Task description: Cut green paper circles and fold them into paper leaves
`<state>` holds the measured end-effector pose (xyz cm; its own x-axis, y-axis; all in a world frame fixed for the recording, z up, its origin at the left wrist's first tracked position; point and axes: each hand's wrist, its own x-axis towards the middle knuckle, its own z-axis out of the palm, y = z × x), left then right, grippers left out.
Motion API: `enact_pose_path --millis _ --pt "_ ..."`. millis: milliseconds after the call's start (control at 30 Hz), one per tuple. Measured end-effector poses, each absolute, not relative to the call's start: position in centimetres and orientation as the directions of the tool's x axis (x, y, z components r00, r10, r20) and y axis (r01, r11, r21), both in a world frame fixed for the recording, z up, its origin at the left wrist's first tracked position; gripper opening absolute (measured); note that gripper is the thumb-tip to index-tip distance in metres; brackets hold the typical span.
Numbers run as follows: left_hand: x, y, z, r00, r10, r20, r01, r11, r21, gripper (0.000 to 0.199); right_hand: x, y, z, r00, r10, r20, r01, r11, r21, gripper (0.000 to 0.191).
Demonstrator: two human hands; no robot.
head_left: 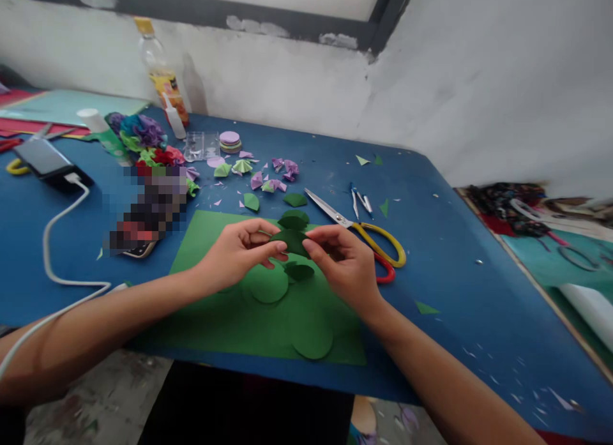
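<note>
My left hand (245,248) and my right hand (345,261) pinch a dark green folded paper piece (290,242) between them, fingertips at its two ends. Just beyond it is a similar green leaf-shaped piece (294,219), and another folded piece (299,272) shows below. Under my hands lies a green paper sheet (196,311), with a lighter green paper circle (268,286) and a darker round-ended green cutout (313,344) on it. Scissors (338,216) with yellow and red handles rest beside my right hand, partly hidden by it.
Crumpled purple and green paper bits (268,177) lie behind the sheet, near a pair of compasses (360,201). At the left are a phone (148,221), a power bank (48,158) with a white cable (48,241), a glue bottle (175,119) and a drink bottle (160,68).
</note>
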<state>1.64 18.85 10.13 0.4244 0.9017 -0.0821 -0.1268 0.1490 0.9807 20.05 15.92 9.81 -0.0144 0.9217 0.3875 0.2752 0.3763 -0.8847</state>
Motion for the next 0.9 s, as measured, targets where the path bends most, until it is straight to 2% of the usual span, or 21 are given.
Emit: enact_pose_path --millis 400,667,800,900 --pt "1.61 18.86 10.24 0.434 0.898 -0.076 -0.069 0.117 0.991 0.025 20.1 15.92 9.82 -0.03 0.909 0.415 0.283 0.406 -0.869 0.005" --pt "1.29 18.88 10.19 0.533 0.844 -0.064 0.104 0.01 0.995 0.017 19.73 15.48 10.14 -0.061 0.927 0.37 0.328 0.368 -0.87 0.004" --pt "1.26 18.95 9.98 0.555 0.829 -0.075 0.13 0.002 0.992 0.016 19.77 15.52 10.07 -0.086 0.921 0.379 0.322 0.386 -0.865 0.002" --pt "1.24 18.95 10.02 0.54 0.841 -0.045 0.106 -0.015 0.994 0.014 19.85 15.61 9.94 -0.111 0.929 0.354 0.284 0.371 -0.884 0.014"
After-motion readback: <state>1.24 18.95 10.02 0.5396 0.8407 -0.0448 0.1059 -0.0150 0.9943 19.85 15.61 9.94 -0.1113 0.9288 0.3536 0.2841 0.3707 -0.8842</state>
